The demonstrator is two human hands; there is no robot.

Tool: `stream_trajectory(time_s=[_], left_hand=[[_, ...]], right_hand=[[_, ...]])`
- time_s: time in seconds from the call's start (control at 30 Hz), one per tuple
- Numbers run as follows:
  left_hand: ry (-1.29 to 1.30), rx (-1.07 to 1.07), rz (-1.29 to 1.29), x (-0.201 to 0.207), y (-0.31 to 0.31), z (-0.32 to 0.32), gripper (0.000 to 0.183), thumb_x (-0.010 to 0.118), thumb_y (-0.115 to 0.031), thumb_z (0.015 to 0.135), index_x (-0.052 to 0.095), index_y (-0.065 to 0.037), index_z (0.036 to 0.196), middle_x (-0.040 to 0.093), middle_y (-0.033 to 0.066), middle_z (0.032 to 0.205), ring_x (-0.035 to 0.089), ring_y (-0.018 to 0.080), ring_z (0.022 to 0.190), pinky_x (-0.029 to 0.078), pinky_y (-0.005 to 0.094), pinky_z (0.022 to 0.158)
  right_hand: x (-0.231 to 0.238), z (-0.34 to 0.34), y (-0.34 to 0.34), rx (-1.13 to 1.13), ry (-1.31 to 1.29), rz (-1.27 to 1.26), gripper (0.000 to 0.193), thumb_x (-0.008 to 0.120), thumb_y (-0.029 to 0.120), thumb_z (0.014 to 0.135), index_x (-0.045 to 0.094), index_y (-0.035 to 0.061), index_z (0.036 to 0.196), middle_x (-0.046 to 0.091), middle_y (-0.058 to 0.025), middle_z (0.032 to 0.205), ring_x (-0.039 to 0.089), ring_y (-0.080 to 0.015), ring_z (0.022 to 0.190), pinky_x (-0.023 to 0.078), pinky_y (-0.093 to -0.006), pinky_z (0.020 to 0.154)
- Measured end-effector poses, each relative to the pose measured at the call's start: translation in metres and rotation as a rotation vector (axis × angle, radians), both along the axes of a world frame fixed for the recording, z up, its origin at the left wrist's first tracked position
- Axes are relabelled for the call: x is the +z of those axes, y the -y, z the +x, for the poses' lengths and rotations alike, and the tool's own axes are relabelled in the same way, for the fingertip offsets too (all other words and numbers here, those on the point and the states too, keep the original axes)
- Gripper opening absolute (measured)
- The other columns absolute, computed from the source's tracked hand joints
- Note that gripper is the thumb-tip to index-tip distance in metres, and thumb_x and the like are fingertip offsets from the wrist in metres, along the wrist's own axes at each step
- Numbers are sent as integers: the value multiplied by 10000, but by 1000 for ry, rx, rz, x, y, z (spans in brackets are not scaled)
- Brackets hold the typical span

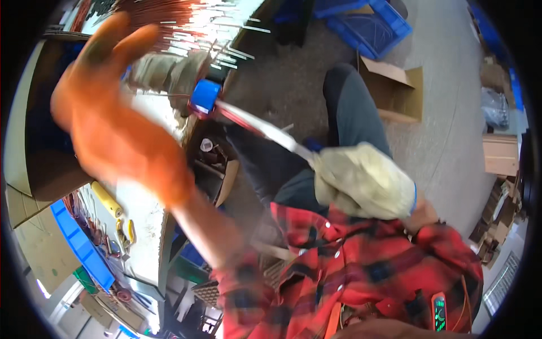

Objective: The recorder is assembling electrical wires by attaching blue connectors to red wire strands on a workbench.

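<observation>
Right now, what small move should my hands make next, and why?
Perhaps bring the left hand to the blue block to steady it: that hand looks open, while the right hand holds the white strip running to the block.

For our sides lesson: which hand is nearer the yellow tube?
Left. The left hand is raised near the yellow tube; the right hand is far to its right.
</observation>
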State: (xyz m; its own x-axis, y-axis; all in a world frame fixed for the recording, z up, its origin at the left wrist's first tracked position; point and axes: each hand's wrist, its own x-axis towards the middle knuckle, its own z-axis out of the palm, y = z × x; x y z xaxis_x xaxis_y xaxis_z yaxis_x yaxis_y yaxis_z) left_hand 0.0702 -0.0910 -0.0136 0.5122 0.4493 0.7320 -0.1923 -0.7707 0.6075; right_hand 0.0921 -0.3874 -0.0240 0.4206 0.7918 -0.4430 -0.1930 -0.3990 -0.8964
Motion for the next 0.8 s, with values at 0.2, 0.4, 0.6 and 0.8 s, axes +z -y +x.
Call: stream_trajectory(time_s=[0.2, 0.4, 0.6, 0.8], left_hand=[[-49, 89, -17, 16, 5, -54, 631, 461, -425, 1174, 647, 112, 1446, 745, 265, 1383, 745, 366, 1225, 565, 471, 1151], [-163, -128, 109, -9, 23, -58, 432, 602, -229, 1161, 715, 112, 1401, 781, 199, 1365, 725, 273, 1270, 510, 386, 1161], [-216, -91, 126, -5, 39, -64, 327, 703, -18, 978, 755, 50, 1294, 792, 218, 1279, 752, 386, 1226, 552, 469, 1125], [-220, -179, -292, -10, 51, -66, 413, 654, 1, 999, 713, 51, 1405, 767, 196, 1365, 734, 290, 1255, 535, 417, 1134]], right_hand=[[4, 19, 131, 110, -54, -541, 268, 762, 276, 1024, 775, 39, 897, 698, -81, 749, 666, -151, 663, 510, -344, 597], [-61, 38, 40, -336, 1004, 185, 242, 946, 72, 874, 761, 11, 1017, 686, -49, 757, 640, -179, 589, 504, -324, 549], [-21, 113, -69, 277, 1476, 684, 503, 787, 323, 967, 709, 209, 1451, 761, 54, 871, 728, -207, 596, 551, -350, 481], [35, 98, -103, 179, 1436, 763, 229, 787, 354, 989, 802, 170, 1124, 720, -49, 799, 717, -294, 633, 566, -402, 573]])
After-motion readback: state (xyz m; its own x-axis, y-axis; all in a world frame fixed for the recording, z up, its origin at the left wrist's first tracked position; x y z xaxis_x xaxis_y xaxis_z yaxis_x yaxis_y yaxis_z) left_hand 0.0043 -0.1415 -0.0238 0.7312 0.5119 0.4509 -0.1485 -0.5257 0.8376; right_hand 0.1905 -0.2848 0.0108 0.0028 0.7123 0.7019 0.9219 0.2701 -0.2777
